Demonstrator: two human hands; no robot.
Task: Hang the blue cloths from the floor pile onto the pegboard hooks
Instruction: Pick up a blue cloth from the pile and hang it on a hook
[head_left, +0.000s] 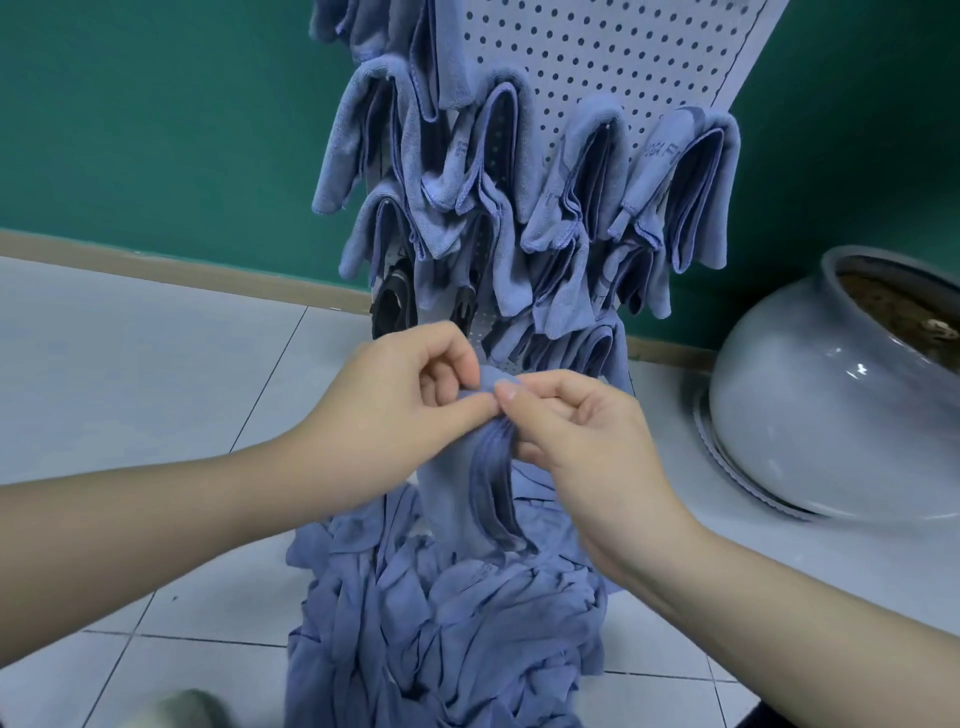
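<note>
Pinching one blue cloth's (467, 493) top edge, left hand (395, 410) and right hand (582, 447) meet above the pile (441, 623).

- My left hand (395, 395) and my right hand (576, 431) meet just in front of the foot of the pegboard (587, 67), thumbs and fingertips pinching the gathered top of one blue cloth (467, 493).
- That cloth hangs down from my fingers in folds, its lower end reaching the pile of blue cloths (447, 623) on the tiled floor (156, 374) below the pegboard.
- The white pegboard leans against the green wall (156, 114); its lower rows carry hung cloths (519, 197), draped in overlapping tiers.
- To the right of the pegboard, a grey round pot (810, 415) stands on the floor, tilted in my view.
</note>
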